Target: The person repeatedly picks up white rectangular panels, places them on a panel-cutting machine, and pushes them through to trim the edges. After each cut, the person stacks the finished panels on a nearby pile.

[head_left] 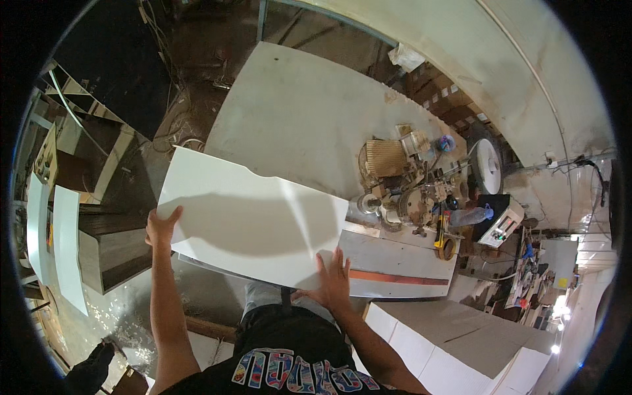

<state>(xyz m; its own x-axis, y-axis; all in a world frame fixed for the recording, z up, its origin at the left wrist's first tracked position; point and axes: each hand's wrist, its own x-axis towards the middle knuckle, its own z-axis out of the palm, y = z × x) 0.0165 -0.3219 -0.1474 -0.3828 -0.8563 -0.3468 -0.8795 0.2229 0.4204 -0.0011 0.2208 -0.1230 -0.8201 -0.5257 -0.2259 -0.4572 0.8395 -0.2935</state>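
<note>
Item under handling: a white panel (253,210), lying over the near left part of the grey worktop (283,99), directly in front of the person. Its far edge carries a shallow notch, and a broad curved shadow crosses its face. Whether its whole underside rests on the worktop cannot be told.

Left hand (163,229): closed on the panel's left edge, thumb laid on the upper face, the other fingers bent at the edge and partly hidden. Right hand (331,280): at the near right corner of the panel — fingers extended and spread over it, thumb pointing left by the near edge. How firmly it grips cannot be told.

To the right of the panel stands a dusty machine with a ribbed motor housing (385,158). Just beyond its right side are a white disc (486,166), a clear plastic bottle (471,216) and a control box (501,220). Nearer lie a yellow-handled tool (439,227) and a roll of tape (446,249); an orange-red strip (398,278) runs along the near right part of the worktop.

Well apart on the left: a narrow pale panel (68,243), beside a dark open-fronted box (108,253).
</note>
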